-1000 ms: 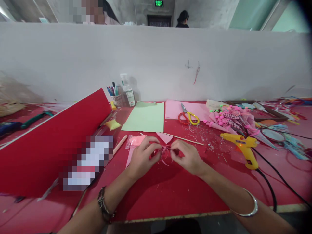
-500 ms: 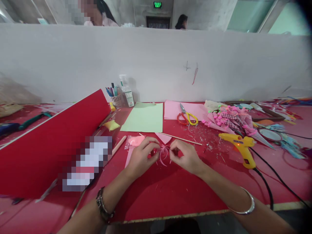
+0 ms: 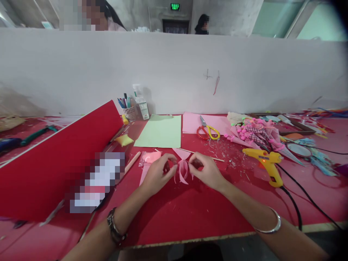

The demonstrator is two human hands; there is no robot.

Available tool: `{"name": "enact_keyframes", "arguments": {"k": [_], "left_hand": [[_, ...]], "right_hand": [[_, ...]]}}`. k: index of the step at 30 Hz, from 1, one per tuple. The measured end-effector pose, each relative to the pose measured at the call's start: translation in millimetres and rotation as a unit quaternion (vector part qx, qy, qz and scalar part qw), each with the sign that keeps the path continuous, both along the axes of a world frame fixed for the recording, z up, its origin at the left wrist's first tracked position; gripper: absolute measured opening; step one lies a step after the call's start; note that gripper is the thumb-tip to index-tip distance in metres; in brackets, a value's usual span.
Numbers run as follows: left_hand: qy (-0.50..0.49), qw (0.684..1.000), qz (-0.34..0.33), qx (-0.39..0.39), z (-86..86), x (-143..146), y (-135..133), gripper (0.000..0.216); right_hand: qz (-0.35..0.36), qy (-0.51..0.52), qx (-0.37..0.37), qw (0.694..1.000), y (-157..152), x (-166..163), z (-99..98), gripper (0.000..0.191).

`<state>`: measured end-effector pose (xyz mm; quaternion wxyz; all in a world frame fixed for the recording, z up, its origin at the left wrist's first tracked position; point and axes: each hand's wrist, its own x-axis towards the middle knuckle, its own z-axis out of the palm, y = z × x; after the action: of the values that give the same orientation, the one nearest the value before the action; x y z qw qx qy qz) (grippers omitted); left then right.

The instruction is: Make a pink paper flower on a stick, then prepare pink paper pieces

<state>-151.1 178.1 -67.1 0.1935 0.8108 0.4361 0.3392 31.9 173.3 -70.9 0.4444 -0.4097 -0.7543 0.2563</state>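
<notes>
Between my two hands hangs a small pink paper piece with curled strips (image 3: 183,171), its loops drooping over the red tabletop. My left hand (image 3: 160,169) pinches its left side between thumb and fingertips. On the other side, my right hand (image 3: 208,169) is also closed in a pinch at its edge. Just behind the fingers lies a pointed pink paper piece (image 3: 181,153), with a thin wooden stick (image 3: 214,158) running off to the right. Beside my left hand is a clear packet with something coral-pink in it (image 3: 151,157).
Scissors (image 3: 208,129) rest by pink paper sheets (image 3: 190,121), next to a green sheet (image 3: 160,132). A yellow hot glue gun (image 3: 266,163) with its cable lies right, before a heap of pink paper cones (image 3: 258,132). A red board (image 3: 67,159) leans at left, beside a blurred-out phone-like object (image 3: 98,183).
The pink paper piece has turned between my fingers, so its curled strips show broader now. My right hand has shifted slightly. The view has moved a little.
</notes>
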Motion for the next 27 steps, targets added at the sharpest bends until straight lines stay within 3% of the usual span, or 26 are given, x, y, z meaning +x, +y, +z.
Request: {"name": "enact_keyframes", "arguments": {"k": [8, 20, 27], "left_hand": [[0.021, 0.999, 0.005, -0.037, -4.2, -0.9, -0.9, 0.026], [-0.016, 0.997, -0.005, -0.073, -2.8, 0.8, 0.0, 0.021], [0.090, 0.993, -0.032, -0.066, 5.3, -6.3, -1.4, 0.015]], "right_hand": [[0.006, -0.033, 0.000, 0.999, 0.7, 0.1, -2.3, 0.007], [0.014, -0.059, -0.025, 0.998, 4.5, 1.8, -6.9, 0.009], [0.038, -0.155, -0.079, 0.984, 2.8, 8.5, -2.8, 0.020]]}}
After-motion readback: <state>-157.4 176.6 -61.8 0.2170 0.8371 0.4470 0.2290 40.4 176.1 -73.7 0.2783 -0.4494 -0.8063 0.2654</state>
